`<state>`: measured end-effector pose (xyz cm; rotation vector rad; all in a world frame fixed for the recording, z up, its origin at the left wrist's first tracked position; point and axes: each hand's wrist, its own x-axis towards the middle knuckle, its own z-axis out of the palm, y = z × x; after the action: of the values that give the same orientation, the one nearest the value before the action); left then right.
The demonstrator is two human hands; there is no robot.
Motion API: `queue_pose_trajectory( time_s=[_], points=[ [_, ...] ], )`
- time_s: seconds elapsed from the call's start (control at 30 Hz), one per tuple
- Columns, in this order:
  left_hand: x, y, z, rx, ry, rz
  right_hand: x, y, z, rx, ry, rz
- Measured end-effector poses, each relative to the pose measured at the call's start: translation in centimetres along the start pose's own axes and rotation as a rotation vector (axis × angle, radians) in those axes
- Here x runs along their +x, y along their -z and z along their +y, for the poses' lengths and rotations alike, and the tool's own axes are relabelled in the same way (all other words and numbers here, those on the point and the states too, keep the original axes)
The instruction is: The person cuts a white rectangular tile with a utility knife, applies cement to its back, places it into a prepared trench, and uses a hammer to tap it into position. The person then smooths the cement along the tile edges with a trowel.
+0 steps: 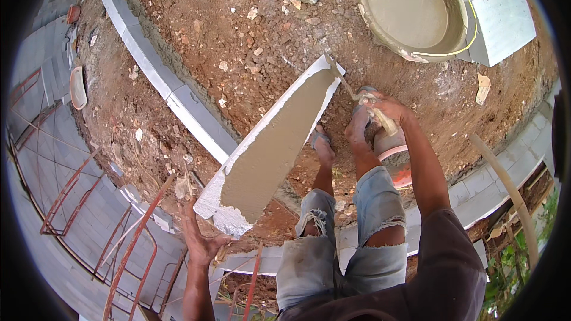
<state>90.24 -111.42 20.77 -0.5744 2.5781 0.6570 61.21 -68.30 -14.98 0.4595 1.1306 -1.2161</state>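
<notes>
Right hand (pixel 386 110) grips a mortar-smeared trowel (pixel 388 123) beside the far end of a long white block (pixel 274 119) coated in grey-brown mortar (pixel 270 154). Left hand (pixel 202 246) spreads wide at the block's near end. Beyond the block, to its right, sits a round mortar-filled tub (pixel 457 21); left of it curves a pale block row (pixel 154 62).

Building site: bare soil (pixel 205 35), block wall (pixel 135 38), tub (pixel 458 21) of mortar (pixel 407 9).

Wears a dark short-sleeved shirt (pixel 446 279) and faded light-blue cropped jeans (pixel 376 264), ripped open at both knees (pixel 386 236), with pale threads (pixel 321 219) fraying there. Has a greyish strap (pixel 320 137) across the left foot (pixel 325 153). Leaves left hand (pixel 201 245) and right hand (pixel 389 110) bare.
</notes>
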Motion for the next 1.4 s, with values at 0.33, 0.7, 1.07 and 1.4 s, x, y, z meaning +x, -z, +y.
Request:
queue_pose_trajectory(
  time_s=[0.33, 0.7, 1.07, 1.4],
  points=[
    [-0.4, -0.2, -0.7, 0.101, -0.172, 0.024, 1.6, -1.9, 0.6, -0.810, 0.148, 0.197],
    [2.0, 0.8, 3.3, 0.096, 0.031, -0.038, -11.0, -5.4, 1.3, -0.575, 0.183, 0.208],
    [2.6, -0.1, 2.7, -0.004, -0.142, 0.084, -20.1, -9.6, 0.6, -0.716, 0.096, 0.234],
    [4.3, 0.8, 7.4, 0.095, -0.029, 0.027, -25.1, -3.2, -13.7, -1.325, 0.232, 0.900]
  ],
)
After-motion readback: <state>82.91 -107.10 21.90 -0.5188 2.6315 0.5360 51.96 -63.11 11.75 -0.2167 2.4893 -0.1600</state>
